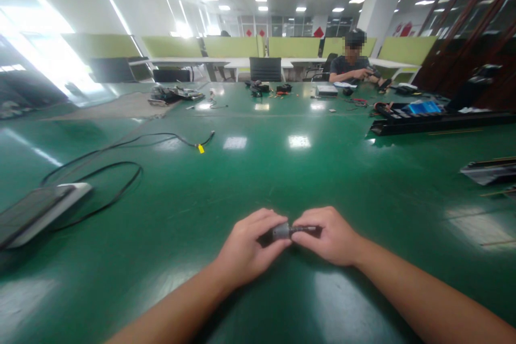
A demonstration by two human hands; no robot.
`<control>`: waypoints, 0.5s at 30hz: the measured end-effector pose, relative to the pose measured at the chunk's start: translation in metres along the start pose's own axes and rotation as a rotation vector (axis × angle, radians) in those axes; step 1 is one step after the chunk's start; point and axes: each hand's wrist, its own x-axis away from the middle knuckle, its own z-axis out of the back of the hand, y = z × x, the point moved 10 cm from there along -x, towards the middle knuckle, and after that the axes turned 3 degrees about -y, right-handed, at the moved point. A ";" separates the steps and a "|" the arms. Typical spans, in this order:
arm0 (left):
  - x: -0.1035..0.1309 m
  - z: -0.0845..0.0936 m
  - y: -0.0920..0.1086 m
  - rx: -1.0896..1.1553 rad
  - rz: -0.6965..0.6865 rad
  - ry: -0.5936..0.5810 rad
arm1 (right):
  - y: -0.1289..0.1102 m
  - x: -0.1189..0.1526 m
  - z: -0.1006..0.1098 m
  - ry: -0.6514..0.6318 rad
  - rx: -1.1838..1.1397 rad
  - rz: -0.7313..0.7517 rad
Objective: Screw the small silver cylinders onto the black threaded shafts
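Observation:
Just above the green tabletop, near its front middle, my left hand (253, 244) is closed around a small grey cylindrical part (281, 231), with thumb and fingers on either side. A thin dark shaft (304, 229) runs to the right from that part's end. My right hand (332, 236) pinches this shaft between thumb and fingers, close to the cylinder. The tips of both hands nearly meet. Fingers cover some of the cylinder and the shaft, so their exact kind is unclear.
A tablet-like device (36, 212) lies at left, with a black cable (141, 137) bearing a yellow tag (201, 148). Black rails (427, 123) lie at right. Several parts and tools (258, 87) sit along the far edge, where another person (350, 67) sits.

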 end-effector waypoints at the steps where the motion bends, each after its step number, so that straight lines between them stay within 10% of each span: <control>1: 0.000 0.000 0.000 -0.004 0.002 0.001 | 0.000 0.000 0.000 -0.003 0.003 0.001; 15: 0.003 -0.002 -0.006 -0.078 0.017 0.012 | 0.000 0.000 0.001 -0.003 0.063 0.007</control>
